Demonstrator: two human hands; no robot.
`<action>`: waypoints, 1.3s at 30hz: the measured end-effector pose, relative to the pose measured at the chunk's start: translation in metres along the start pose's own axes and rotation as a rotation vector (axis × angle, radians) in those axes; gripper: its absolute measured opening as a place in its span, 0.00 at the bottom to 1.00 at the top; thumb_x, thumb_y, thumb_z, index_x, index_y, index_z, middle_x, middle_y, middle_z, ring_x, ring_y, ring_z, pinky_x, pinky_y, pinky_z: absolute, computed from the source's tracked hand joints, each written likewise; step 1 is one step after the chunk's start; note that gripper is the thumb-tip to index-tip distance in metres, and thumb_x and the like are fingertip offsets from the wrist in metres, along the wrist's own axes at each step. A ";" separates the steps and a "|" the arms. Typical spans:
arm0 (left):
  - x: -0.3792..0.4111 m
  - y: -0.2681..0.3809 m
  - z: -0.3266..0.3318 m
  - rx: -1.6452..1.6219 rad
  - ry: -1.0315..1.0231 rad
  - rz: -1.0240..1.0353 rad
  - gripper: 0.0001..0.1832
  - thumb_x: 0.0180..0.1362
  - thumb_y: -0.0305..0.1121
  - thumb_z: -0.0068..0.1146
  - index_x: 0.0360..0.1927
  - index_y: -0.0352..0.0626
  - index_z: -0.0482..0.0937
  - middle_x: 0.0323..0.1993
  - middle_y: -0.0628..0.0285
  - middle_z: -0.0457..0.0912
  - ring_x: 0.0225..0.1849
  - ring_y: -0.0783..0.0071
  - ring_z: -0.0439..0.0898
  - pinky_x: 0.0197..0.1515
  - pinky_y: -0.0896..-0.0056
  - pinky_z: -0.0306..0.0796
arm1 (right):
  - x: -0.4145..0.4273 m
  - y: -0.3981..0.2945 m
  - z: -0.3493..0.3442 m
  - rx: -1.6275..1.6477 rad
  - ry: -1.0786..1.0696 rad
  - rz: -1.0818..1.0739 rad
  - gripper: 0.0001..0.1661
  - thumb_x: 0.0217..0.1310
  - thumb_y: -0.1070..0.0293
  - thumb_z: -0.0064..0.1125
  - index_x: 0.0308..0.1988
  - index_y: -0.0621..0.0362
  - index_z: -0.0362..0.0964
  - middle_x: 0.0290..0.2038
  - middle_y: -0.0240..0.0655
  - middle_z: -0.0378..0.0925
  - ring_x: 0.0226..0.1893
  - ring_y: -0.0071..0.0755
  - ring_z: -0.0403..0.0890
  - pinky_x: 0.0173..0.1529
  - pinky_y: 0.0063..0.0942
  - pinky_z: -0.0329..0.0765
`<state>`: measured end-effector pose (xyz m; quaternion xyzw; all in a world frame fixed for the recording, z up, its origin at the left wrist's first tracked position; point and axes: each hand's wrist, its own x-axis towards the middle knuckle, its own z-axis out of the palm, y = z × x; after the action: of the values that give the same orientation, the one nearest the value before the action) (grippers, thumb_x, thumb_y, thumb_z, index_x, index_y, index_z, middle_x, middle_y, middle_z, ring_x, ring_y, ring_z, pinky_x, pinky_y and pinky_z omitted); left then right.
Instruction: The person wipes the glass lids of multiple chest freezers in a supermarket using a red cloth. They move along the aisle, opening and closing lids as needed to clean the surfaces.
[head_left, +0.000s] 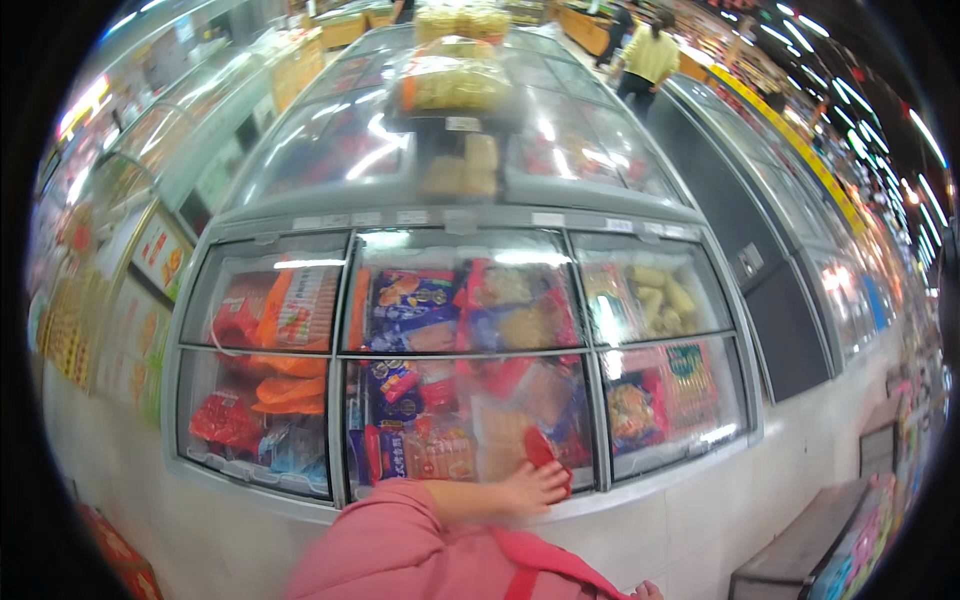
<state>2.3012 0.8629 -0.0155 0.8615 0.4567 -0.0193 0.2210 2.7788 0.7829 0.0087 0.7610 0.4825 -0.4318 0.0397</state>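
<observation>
My left hand (536, 486) reaches across from the left in a pink sleeve. Its fingers lie on a red cloth (547, 459), pressed against the front lower glass pane of a chest freezer (622, 504). Beneath the glass are packaged frozen foods: a blue packet (412, 300), an orange bag (281, 390) and a red bag (225, 416). Only part of my right hand (647, 591) shows at the bottom edge, low beside the pink clothing; whether it holds anything cannot be seen.
More glass-topped freezers (330, 135) stretch away behind, with bagged goods (454, 82) on top. A dark-sided freezer (787, 330) stands to the right, where a person in a yellow top (651, 56) is farther back. A low display box (795, 532) stands at lower right.
</observation>
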 end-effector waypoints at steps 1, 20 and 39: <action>0.018 0.000 0.028 0.044 0.098 0.070 0.33 0.64 0.53 0.42 0.69 0.50 0.60 0.76 0.58 0.45 0.77 0.57 0.38 0.63 0.42 0.53 | 0.011 -0.013 -0.010 -0.007 -0.019 -0.018 0.31 0.68 0.48 0.45 0.60 0.59 0.67 0.56 0.48 0.73 0.58 0.48 0.72 0.61 0.40 0.69; 0.028 -0.132 -0.135 -0.104 0.405 -0.741 0.27 0.57 0.47 0.51 0.59 0.52 0.68 0.67 0.61 0.61 0.71 0.62 0.55 0.65 0.33 0.51 | 0.117 -0.080 -0.076 -0.240 -0.113 -0.336 0.26 0.64 0.59 0.51 0.55 0.65 0.71 0.49 0.47 0.79 0.46 0.37 0.81 0.53 0.34 0.74; -0.089 -0.115 -0.087 -0.237 0.403 -1.610 0.59 0.43 0.70 0.60 0.75 0.57 0.45 0.75 0.41 0.33 0.75 0.39 0.30 0.65 0.23 0.41 | 0.175 -0.128 -0.135 -0.168 0.308 -0.389 0.29 0.61 0.69 0.56 0.60 0.67 0.64 0.52 0.48 0.76 0.50 0.42 0.78 0.56 0.34 0.72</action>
<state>2.1436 0.8842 0.0420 0.2304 0.9620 0.0314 0.1429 2.7920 1.0382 0.0172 0.7049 0.6541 -0.2686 -0.0550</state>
